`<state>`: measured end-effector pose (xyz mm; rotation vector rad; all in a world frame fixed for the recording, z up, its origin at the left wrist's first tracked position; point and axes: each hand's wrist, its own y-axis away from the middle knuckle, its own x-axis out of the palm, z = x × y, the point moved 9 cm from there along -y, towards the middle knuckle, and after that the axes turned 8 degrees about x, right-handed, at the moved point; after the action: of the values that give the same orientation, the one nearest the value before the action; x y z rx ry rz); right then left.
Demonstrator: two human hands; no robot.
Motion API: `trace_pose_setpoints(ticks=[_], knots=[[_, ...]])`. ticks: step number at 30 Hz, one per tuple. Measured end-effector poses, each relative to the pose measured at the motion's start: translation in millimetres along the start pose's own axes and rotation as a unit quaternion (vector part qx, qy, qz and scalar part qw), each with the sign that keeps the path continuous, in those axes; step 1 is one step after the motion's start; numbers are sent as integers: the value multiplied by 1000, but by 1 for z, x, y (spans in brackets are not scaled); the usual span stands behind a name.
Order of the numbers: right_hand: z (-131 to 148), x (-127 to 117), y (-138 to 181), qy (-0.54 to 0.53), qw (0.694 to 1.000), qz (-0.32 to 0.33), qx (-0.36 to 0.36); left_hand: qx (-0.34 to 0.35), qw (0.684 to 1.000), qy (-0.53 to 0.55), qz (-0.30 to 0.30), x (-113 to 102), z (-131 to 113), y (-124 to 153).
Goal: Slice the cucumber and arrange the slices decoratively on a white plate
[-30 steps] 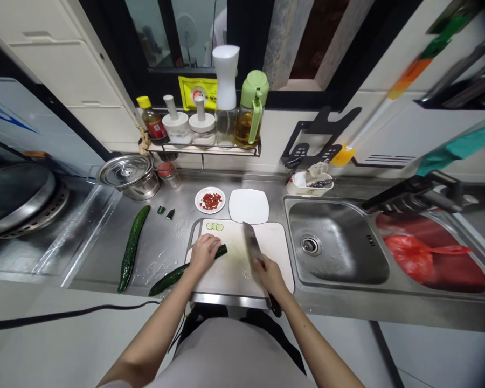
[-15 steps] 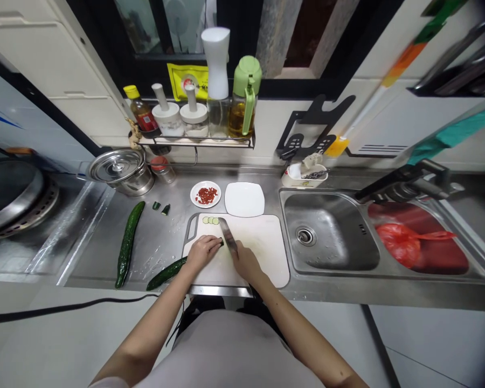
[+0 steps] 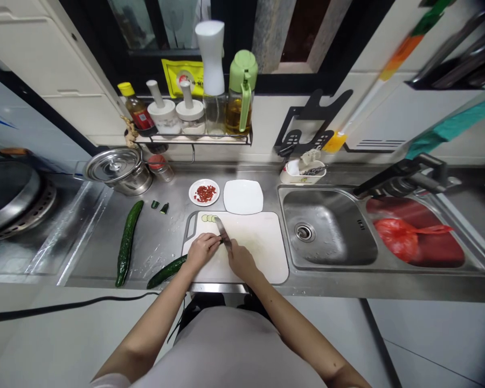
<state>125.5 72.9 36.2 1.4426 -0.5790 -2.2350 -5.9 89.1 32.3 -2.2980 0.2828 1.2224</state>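
Note:
My left hand (image 3: 203, 249) is closed over the end of a dark green cucumber (image 3: 167, 271), which runs out from under the wrist to the lower left. In my right hand (image 3: 241, 262) is a kitchen knife (image 3: 221, 230), its blade pointing away from me and lying against the cucumber's end by my left fingertips. Both hands are over a white cutting board (image 3: 262, 242) with a grey rim. A short row of pale cucumber slices (image 3: 208, 218) lies at the board's far left, beside the knife tip.
Beyond the board are a plate of chopped red pieces (image 3: 205, 194) and a bare white plate (image 3: 243, 197). Left lie a whole cucumber (image 3: 128, 242) and two cut ends (image 3: 164, 208), near a lidded pot (image 3: 119, 170). A sink (image 3: 327, 229) adjoins on the right.
The knife has shifted slightly left, its blade now against the cucumber's end by my left fingertips. My left hand keeps its hold. The whole view has shifted a little.

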Motion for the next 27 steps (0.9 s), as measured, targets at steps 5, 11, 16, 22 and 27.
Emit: trace_pose_setpoints(ticks=[5, 11, 16, 22, 27], knots=[[4, -3, 3, 13, 1000, 18, 6, -2, 1000, 1, 2, 1, 1, 0], [8, -4, 5, 31, 999, 33, 6, -2, 1000, 23, 5, 4, 3, 0], [9, -3, 6, 25, 999, 34, -7, -1, 1000, 30, 0, 3, 0, -1], [5, 3, 11, 26, 999, 48, 4, -5, 999, 36, 3, 1, 0, -3], [-1, 9, 19, 44, 997, 63, 12, 0, 999, 44, 2, 2, 3, -3]])
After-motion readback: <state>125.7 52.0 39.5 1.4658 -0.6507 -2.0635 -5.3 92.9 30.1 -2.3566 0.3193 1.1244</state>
